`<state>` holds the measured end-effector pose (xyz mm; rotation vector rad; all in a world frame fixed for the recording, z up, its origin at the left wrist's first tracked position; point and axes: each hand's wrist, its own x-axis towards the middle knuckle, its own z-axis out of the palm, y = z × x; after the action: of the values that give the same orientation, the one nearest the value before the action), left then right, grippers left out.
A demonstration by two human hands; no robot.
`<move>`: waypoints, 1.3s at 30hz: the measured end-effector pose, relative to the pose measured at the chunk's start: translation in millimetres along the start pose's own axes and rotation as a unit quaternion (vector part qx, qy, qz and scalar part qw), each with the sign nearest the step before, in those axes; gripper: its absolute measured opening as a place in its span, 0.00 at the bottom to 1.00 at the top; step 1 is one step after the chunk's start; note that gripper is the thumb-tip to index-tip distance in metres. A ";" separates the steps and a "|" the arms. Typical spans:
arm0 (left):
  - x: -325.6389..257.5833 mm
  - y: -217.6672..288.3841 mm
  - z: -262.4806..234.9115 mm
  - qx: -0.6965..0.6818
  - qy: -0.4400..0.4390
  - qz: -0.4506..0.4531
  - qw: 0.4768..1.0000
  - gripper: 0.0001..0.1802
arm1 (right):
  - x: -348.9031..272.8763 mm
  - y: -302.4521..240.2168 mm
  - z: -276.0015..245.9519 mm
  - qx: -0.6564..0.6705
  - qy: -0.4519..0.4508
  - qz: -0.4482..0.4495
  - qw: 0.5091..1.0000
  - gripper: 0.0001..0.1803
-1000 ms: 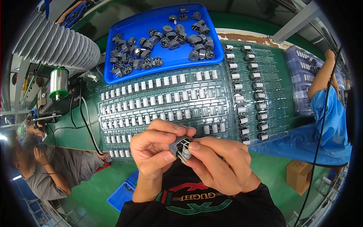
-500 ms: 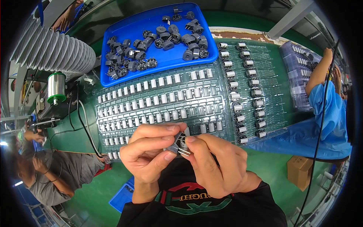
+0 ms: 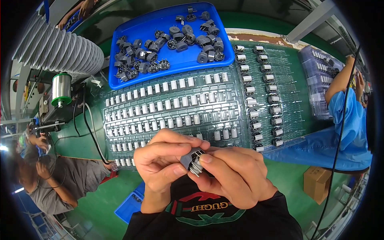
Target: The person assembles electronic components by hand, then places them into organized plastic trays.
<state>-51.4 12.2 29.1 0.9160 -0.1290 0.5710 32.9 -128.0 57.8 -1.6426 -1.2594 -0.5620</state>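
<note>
Small grey pinned part (image 3: 193,159) pinched between left hand (image 3: 162,168) and right hand (image 3: 234,178), apparently fingertip-held, above clear tray (image 3: 120,120)

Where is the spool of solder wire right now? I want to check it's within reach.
In the head view the spool of solder wire stands at the left, upright on a black machine, just left of the blue tray and below the ribbed grey hose.

1 blue tray (image 3: 160,72), 1 solder spool (image 3: 61,89), 2 clear blister trays (image 3: 176,108).
</note>
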 end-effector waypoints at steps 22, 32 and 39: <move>-3.6 7.2 -1.8 0.019 0.006 -0.011 1.000 0.15 | -0.6 1.2 -0.2 0.159 -0.034 0.094 0.982 0.17; 3.6 -0.4 -0.5 0.039 -0.032 -0.010 0.999 0.17 | -11.1 2.9 16.2 0.145 0.034 0.149 0.977 0.19; 6.8 -15.4 12.8 0.080 0.011 -0.006 0.997 0.22 | -9.3 16.4 16.8 0.064 0.043 0.108 0.991 0.22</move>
<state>-35.9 -2.2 28.3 1.0647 -0.0583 0.5856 41.4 -117.8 36.3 -1.6038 -1.0184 -0.4063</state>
